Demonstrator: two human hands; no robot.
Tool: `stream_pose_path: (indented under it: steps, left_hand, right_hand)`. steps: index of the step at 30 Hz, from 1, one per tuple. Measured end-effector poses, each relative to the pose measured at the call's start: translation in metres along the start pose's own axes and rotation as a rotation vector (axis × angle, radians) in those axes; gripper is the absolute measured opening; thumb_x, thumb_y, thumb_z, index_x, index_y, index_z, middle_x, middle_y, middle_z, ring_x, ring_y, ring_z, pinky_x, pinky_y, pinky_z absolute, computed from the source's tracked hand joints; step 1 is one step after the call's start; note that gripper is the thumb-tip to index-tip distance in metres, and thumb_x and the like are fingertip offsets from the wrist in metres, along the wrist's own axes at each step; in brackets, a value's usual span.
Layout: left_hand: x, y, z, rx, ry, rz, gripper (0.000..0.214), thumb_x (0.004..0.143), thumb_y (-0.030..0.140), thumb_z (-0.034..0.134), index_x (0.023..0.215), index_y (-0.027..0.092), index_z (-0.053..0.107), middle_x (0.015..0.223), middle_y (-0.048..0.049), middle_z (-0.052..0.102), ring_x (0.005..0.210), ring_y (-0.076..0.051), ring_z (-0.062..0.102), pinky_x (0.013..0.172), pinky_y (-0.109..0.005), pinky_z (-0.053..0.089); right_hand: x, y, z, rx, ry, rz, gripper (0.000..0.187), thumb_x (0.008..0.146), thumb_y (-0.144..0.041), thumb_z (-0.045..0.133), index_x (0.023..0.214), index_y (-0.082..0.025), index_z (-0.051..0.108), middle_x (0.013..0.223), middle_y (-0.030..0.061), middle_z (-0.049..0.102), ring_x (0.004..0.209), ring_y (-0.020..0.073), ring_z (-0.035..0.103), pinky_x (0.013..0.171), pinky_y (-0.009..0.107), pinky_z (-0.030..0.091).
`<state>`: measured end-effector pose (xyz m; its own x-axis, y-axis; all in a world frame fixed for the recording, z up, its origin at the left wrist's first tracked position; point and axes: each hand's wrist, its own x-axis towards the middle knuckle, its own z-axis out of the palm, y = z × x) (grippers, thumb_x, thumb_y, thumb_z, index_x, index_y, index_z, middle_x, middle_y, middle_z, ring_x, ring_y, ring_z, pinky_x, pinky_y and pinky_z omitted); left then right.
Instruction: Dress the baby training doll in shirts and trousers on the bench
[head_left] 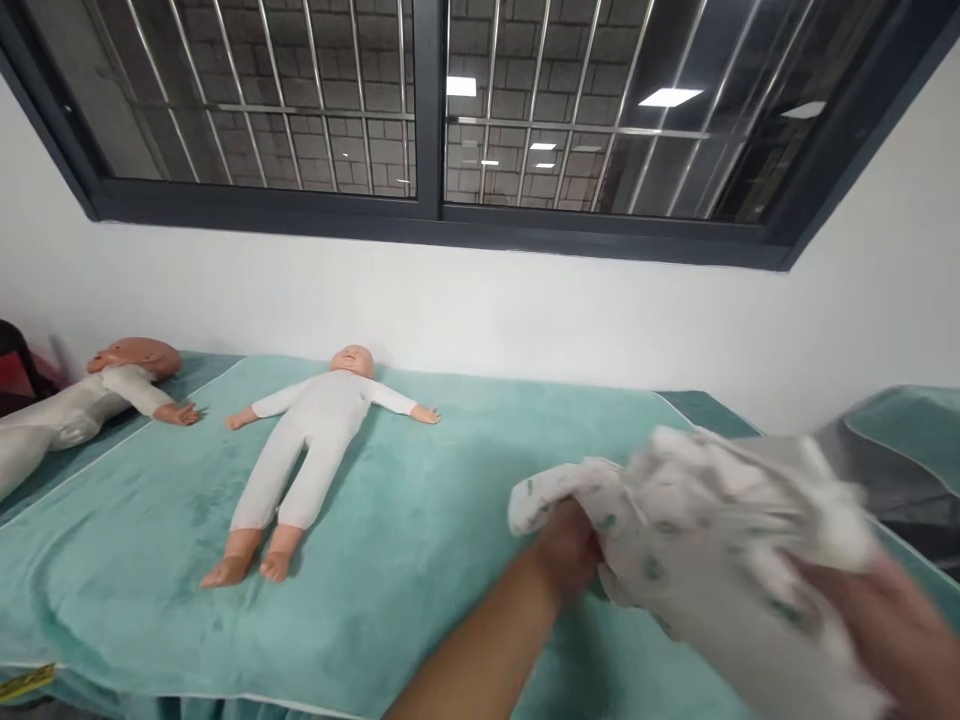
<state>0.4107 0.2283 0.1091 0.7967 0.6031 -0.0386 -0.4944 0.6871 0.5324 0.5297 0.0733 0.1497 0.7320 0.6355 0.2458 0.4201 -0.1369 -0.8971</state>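
A white cloth with small green prints (675, 540), crumpled and partly blurred, is held up over the right part of the bed; it looks like a baby garment or wrap, but which I cannot tell. My left hand (571, 545) grips its left part, the fingers hidden under a fold. On its right side my right hand (877, 610) is smeared by motion, its fingers tucked behind the fabric. Left of the cloth, a baby doll (319, 420) in a white body suit lies face up with arms spread and feet bare. Neither hand touches it.
A green towel-like sheet (187, 500) covers the bed. At the far left lies a second doll (139, 370). A dark-framed window (431, 150) with metal bars is set in the white wall (480, 310). On the right is a grey padded thing (892, 480) with green cloth.
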Motion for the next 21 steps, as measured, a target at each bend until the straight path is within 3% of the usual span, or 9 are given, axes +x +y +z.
stream_pose_path:
  steps: [3,6,9,12,14,16,19,21]
  left_hand:
    - [-0.012,0.0,-0.011,0.077,0.111,0.003,0.022,0.066,0.028,0.071,0.078,0.01,0.072,0.082,-0.0117,0.072,0.085,-0.025,0.066,0.078,-0.032,0.053]
    - [-0.049,0.015,-0.054,0.124,0.274,0.045,0.024,0.059,0.021,0.072,0.08,0.01,0.072,0.089,-0.0133,0.073,0.098,-0.03,0.066,0.085,-0.036,0.054]
    - [-0.097,0.038,-0.094,0.169,0.564,0.208,0.042,0.061,0.016,0.076,0.103,0.015,0.07,0.12,-0.0127,0.068,0.118,-0.031,0.06,0.093,-0.037,0.054]
    - [-0.131,0.053,-0.112,0.198,0.674,0.313,0.051,0.074,0.031,0.077,0.122,0.023,0.061,0.142,-0.0109,0.054,0.13,-0.031,0.051,0.099,-0.041,0.053]
    - [-0.138,0.055,-0.116,0.222,0.659,0.313,0.057,0.075,0.036,0.078,0.127,0.023,0.058,0.146,-0.0121,0.05,0.132,-0.032,0.05,0.102,-0.043,0.052]
    - [-0.137,0.053,-0.118,0.248,0.627,0.314,0.059,0.074,0.038,0.079,0.126,0.021,0.059,0.146,-0.0135,0.049,0.132,-0.033,0.05,0.104,-0.045,0.051]
    - [-0.139,0.046,-0.119,0.448,0.638,0.337,0.055,0.072,0.046,0.078,0.119,0.021,0.064,0.14,-0.0135,0.055,0.128,-0.035,0.053,0.105,-0.049,0.05]
    - [-0.151,0.043,-0.117,0.752,0.665,0.418,0.047,0.074,0.051,0.074,0.112,0.024,0.07,0.135,-0.0117,0.059,0.128,-0.035,0.053,0.108,-0.05,0.046]
  right_hand:
    - [-0.019,-0.003,0.065,0.076,-0.281,-0.078,0.036,0.083,-0.052,0.061,0.107,-0.025,0.06,0.12,0.0087,0.065,0.098,0.0258,0.066,0.083,0.036,0.056]
    - [-0.035,0.013,0.119,0.053,-0.508,-0.12,0.031,0.09,-0.046,0.054,0.11,-0.025,0.064,0.139,0.0081,0.054,0.129,0.0261,0.05,0.111,0.042,0.04]
    - [-0.045,0.023,0.145,0.102,-0.784,-0.082,0.038,0.093,-0.042,0.053,0.127,-0.027,0.06,0.153,0.0056,0.041,0.145,0.0238,0.031,0.122,0.045,0.021]
    - [-0.044,0.019,0.153,0.238,-0.978,-0.056,0.047,0.094,-0.043,0.054,0.138,-0.029,0.053,0.155,0.0044,0.039,0.146,0.0228,0.03,0.123,0.046,0.019]
    - [-0.035,0.017,0.156,0.315,-0.916,-0.045,0.043,0.096,-0.044,0.05,0.134,-0.026,0.057,0.148,0.0066,0.048,0.14,0.0237,0.041,0.12,0.046,0.027]
    - [-0.021,0.025,0.156,0.259,-0.706,-0.066,0.04,0.097,-0.044,0.045,0.13,-0.024,0.06,0.141,0.0082,0.055,0.133,0.0247,0.049,0.116,0.047,0.034]
    - [0.0,0.056,0.15,-0.087,-0.343,-0.187,0.041,0.097,-0.036,0.041,0.132,-0.023,0.056,0.138,0.0095,0.057,0.133,0.0258,0.049,0.115,0.05,0.036]
    - [0.014,0.084,0.137,-0.366,-0.204,-0.315,0.043,0.094,-0.028,0.041,0.135,-0.019,0.053,0.14,0.0118,0.055,0.136,0.0273,0.045,0.116,0.051,0.034]
